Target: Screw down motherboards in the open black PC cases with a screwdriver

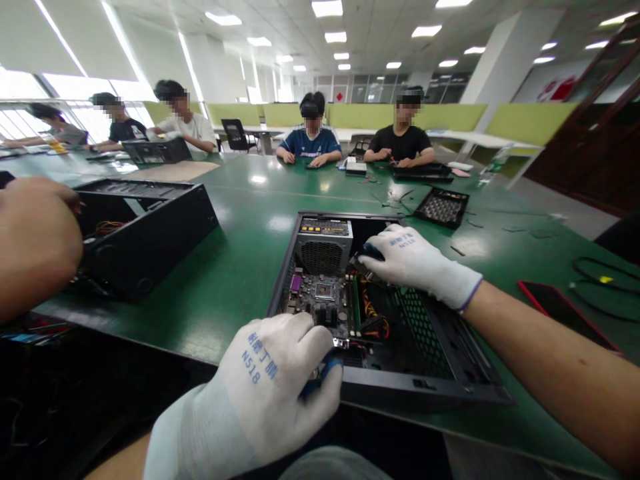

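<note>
An open black computer case point(390, 388) lies in front of me on the green table. Inside are a silver power supply point(324, 250), a motherboard point(311, 289) with a bare metal CPU socket, a green memory stick point(357, 300) and yellow-red-black cables point(381, 320). My left hand point(285, 367), in a white glove with blue-coated fingers, curls round the case's near left edge. My right hand point(407, 259), gloved alike, reaches in beside the power supply. Its fingers are closed near dark cabling; what they pinch is hidden.
Another black case point(150, 247) stands at left, with a co-worker's bare hand point(40, 240) by it. A black slotted panel point(443, 207), loose cables and a red-edged dark flat object point(565, 313) lie to the right. Several people sit across the table point(240, 267).
</note>
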Demonstrator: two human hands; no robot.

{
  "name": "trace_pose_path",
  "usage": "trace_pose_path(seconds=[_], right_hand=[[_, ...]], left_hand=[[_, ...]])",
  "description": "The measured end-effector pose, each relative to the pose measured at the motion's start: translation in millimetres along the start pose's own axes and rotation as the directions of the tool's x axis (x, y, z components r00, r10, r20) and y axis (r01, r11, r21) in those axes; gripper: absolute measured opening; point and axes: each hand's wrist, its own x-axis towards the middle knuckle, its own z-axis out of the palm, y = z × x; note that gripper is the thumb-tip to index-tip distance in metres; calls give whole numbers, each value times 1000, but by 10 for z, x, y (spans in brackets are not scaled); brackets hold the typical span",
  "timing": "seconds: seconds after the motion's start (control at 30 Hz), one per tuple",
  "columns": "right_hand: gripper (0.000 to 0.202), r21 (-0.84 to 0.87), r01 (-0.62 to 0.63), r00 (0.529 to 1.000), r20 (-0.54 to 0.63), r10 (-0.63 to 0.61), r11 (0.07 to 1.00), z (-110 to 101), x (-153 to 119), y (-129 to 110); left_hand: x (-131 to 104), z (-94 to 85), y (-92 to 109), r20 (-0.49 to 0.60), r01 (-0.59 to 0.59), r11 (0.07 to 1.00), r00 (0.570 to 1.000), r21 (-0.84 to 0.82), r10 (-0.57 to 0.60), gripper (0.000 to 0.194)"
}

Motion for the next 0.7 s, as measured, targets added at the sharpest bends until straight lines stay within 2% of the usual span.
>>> trace_pose_path(seconds=[0.1,0.23,0.4,0.5,0.6,0.7], right_hand=[[45,112,7,999,-52,-2,994,8,-103,3],[44,288,9,996,-89,18,957,4,-159,11],[43,398,1,993,-108,45,917,-55,-196,21],[43,415,1,993,-105,47,910,-75,-219,23],[42,420,18,992,-122,37,907,-59,-234,36],[43,432,44,988,-155,26,901,-29,-240,57]], left_hand=[[52,-95,-4,45,14,998,999,-64,-11,9],[253,-175,-43,47,-1,1000,999,-24,2,16],[690,-66,-174,214,10,994,976,108,-33,20],[986,89,-279,367,49,982,923,180,-114,29],[1279,263,-379,523,78,960,825,271,-214,42],[1521,452,-460,612,36,936,747,351,-258,51]])
